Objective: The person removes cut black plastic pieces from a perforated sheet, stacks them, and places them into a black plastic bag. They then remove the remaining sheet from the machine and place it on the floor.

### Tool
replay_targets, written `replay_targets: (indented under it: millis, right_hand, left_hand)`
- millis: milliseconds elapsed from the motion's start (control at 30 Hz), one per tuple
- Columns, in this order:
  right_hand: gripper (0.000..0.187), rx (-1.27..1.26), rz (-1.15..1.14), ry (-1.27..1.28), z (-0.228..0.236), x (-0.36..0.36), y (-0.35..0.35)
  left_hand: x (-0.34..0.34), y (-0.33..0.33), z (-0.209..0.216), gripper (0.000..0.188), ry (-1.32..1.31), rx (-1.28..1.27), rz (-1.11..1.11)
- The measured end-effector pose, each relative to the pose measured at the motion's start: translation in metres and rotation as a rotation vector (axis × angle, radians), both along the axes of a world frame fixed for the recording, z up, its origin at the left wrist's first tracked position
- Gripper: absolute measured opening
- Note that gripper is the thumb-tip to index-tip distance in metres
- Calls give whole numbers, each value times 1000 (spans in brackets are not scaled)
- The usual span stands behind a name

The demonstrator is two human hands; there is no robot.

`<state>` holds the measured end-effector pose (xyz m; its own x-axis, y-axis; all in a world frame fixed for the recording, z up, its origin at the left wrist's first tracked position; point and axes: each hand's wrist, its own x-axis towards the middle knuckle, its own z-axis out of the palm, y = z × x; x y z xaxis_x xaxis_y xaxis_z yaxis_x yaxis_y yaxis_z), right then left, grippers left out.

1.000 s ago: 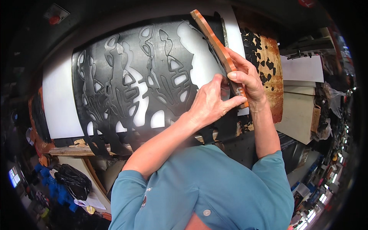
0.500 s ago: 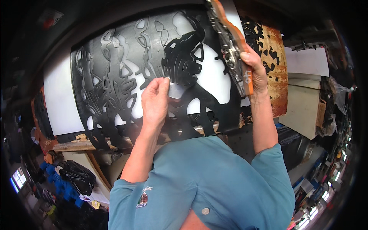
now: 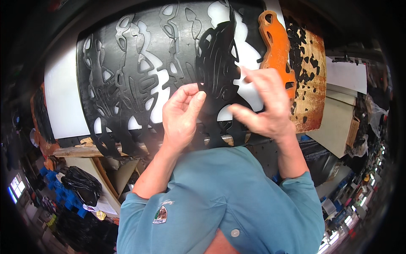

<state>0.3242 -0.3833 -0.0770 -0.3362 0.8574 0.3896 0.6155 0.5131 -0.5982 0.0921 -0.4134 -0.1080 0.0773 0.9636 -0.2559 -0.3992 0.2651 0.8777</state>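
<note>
One light pinch suits the black cut-out (image 3: 216,63) my left hand (image 3: 181,118) seemingly holds; my right hand (image 3: 266,106) is spread wide.

Glows brightest on the white board (image 3: 63,101) at left, greying toward its top. Gleams across the upper part of the black sheet (image 3: 105,36). Darkens to black around the fisheye rim, bending straight edges. Glares at the window (image 3: 17,186), lower left, and small lights (image 3: 334,238), lower right. Smears with motion on the right hand (image 3: 271,103).
</note>
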Motion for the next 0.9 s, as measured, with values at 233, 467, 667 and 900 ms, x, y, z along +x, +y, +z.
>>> replay_targets:
  millis: [233, 467, 667, 900]
  right_hand:
    - [44, 37, 241, 137, 4, -46, 45]
    - [25, 99, 293, 62, -4, -58, 52]
    - [11, 78, 126, 74, -12, -54, 65]
    - [21, -50, -290, 123, -40, 32, 99]
  left_hand:
    - [-5, 9, 6, 13, -94, 96, -49]
    - [-3, 20, 5, 14, -77, 122, 62]
    - [-1, 7, 18, 15, 208, 115, 85]
    - [-24, -10, 8, 13, 19, -9, 151]
